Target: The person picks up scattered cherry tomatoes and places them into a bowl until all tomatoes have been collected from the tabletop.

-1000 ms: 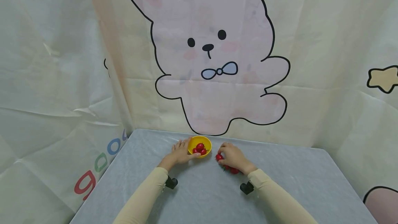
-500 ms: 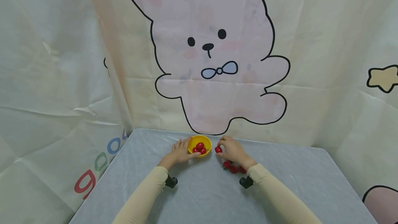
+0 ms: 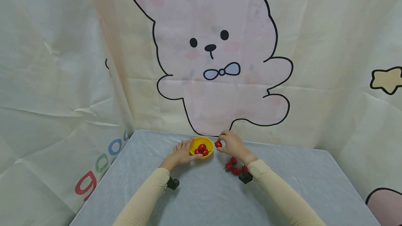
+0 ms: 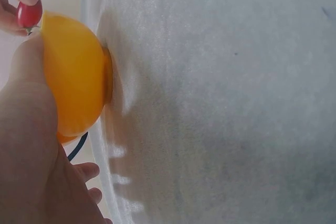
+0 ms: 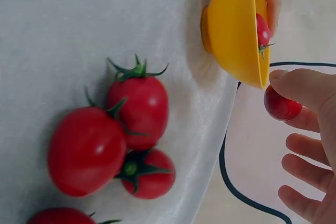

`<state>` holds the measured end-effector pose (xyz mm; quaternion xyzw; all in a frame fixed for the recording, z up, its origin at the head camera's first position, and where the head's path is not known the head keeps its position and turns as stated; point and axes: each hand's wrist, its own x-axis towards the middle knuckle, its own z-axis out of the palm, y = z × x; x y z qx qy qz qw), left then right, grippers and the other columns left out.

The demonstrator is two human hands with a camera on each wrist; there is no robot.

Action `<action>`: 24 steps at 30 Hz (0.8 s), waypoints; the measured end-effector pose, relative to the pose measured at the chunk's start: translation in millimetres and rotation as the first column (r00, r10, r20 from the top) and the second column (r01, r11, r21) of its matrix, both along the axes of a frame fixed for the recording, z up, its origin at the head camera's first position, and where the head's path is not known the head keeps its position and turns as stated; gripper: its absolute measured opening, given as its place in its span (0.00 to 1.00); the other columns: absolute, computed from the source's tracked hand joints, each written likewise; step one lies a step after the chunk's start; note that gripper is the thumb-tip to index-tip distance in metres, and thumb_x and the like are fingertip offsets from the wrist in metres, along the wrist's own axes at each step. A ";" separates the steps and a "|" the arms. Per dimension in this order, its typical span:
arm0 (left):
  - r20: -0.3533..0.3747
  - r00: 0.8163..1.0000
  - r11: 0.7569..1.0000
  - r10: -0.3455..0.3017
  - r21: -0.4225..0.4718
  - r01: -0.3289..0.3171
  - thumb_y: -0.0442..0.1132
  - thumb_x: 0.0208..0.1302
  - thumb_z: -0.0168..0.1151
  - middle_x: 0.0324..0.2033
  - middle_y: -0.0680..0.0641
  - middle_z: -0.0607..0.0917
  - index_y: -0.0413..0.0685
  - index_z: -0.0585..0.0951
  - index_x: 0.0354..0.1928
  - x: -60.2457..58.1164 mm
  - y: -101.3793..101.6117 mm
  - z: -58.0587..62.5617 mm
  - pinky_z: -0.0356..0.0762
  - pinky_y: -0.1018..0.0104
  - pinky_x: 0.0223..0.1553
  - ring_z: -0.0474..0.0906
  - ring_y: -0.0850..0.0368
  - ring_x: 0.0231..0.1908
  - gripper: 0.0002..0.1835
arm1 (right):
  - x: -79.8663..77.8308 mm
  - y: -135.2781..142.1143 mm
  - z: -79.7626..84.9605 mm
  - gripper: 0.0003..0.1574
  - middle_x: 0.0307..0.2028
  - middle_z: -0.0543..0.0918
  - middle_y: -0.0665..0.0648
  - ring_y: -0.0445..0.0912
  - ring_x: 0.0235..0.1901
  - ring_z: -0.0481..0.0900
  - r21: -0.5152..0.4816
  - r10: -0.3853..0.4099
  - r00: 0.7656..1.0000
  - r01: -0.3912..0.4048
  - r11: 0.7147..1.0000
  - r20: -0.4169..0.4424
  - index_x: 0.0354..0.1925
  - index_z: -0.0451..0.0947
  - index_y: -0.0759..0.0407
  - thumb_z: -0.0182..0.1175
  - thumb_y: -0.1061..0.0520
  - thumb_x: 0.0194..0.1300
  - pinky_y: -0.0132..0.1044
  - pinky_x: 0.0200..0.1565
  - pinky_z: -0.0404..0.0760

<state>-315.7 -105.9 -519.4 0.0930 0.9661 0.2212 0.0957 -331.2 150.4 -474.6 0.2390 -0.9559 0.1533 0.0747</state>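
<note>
A small yellow bowl (image 3: 209,149) with several red cherry tomatoes (image 3: 202,148) in it stands near the table's far edge. My left hand (image 3: 181,153) rests against the bowl's left side, its thumb lying over the near rim and its fingers spread and straight. Just right of the bowl, my right hand (image 3: 235,146) pinches a cherry tomato (image 5: 282,104) between thumb and index finger, level with the rim. The other fingers of that hand are loosely extended in the right wrist view. More cherry tomatoes (image 3: 236,171) with green stems lie in a cluster below my right wrist.
A grey cloth covers the table (image 3: 201,198). Directly behind the table's far edge hangs a cream backdrop (image 3: 329,114) printed with a pink cartoon animal. A black wrist camera (image 3: 245,178) on the right arm hangs close to the loose tomatoes.
My right hand has lifted the pinched tomato away from the cluster, moving it up and left toward the bowl. The loose tomatoes are more exposed now. My left hand has stayed still at the bowl.
</note>
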 end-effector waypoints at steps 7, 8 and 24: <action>0.007 1.000 1.000 -0.006 0.004 0.006 0.78 0.56 0.52 0.76 0.38 0.58 0.57 0.45 0.79 -3.4 -0.6 -4.3 0.38 0.33 0.75 0.47 0.33 0.76 0.57 | -5.5 -12.5 3.1 0.19 0.48 0.82 0.54 0.49 0.48 0.78 -0.004 0.019 0.999 -0.019 1.000 -0.039 0.41 0.86 0.51 0.75 0.45 0.54 0.46 0.56 0.81; 0.007 1.000 1.000 -0.006 0.006 0.006 0.78 0.56 0.52 0.76 0.37 0.57 0.57 0.45 0.79 -4.0 -0.6 -5.4 0.38 0.33 0.75 0.46 0.33 0.76 0.57 | -6.7 -14.3 3.0 0.18 0.49 0.82 0.54 0.49 0.48 0.78 -0.007 0.025 0.999 -0.025 1.000 -0.038 0.41 0.86 0.52 0.75 0.45 0.54 0.46 0.55 0.81; -0.001 1.000 1.000 -0.017 0.004 0.017 0.76 0.59 0.52 0.76 0.37 0.58 0.56 0.46 0.79 0.3 -0.6 0.7 0.41 0.32 0.74 0.47 0.33 0.76 0.55 | -18.4 -35.5 -4.3 0.19 0.48 0.83 0.56 0.51 0.48 0.78 0.007 0.043 0.998 -0.043 0.999 -0.054 0.42 0.86 0.54 0.74 0.46 0.55 0.46 0.54 0.82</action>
